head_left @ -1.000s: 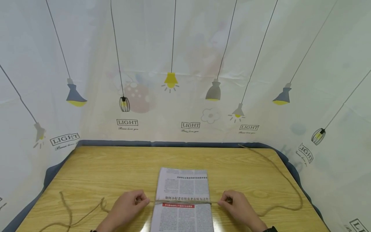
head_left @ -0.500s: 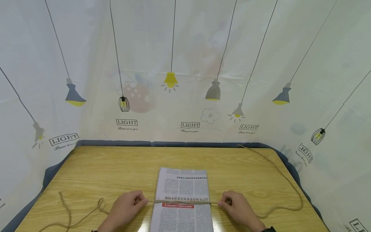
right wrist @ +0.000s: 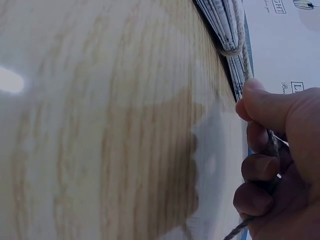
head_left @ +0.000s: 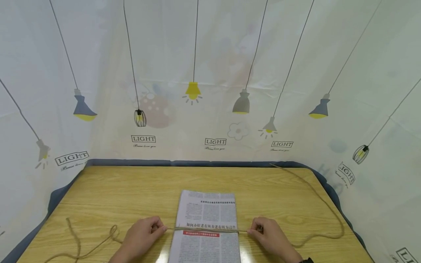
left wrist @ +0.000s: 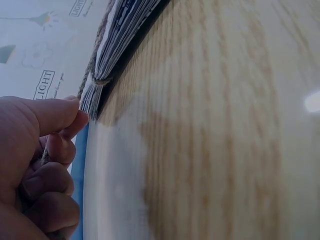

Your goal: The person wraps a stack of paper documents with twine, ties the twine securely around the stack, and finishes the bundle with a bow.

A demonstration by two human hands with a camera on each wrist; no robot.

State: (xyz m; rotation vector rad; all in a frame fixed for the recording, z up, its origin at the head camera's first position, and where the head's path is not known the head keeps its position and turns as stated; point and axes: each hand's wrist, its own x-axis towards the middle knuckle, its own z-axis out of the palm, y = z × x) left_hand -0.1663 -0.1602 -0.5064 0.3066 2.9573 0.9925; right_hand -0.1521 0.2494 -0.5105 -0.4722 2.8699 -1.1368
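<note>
Your newspaper stack [head_left: 205, 246] is at 6 o'clock in the head view, lying flat on the wood-grain table [head_left: 131, 190], with twine [head_left: 213, 229] pulled across the top and wrapping round its side edges. Your left hand [head_left: 141, 233], at 9 o'clock from the stack, pinches one strand, thumb against fingers. Your right hand [head_left: 269, 233], at 3 o'clock, pinches the other, lower fingers curled in too. Loose twine trails past it, ending up around 1–2 o'clock.
</note>
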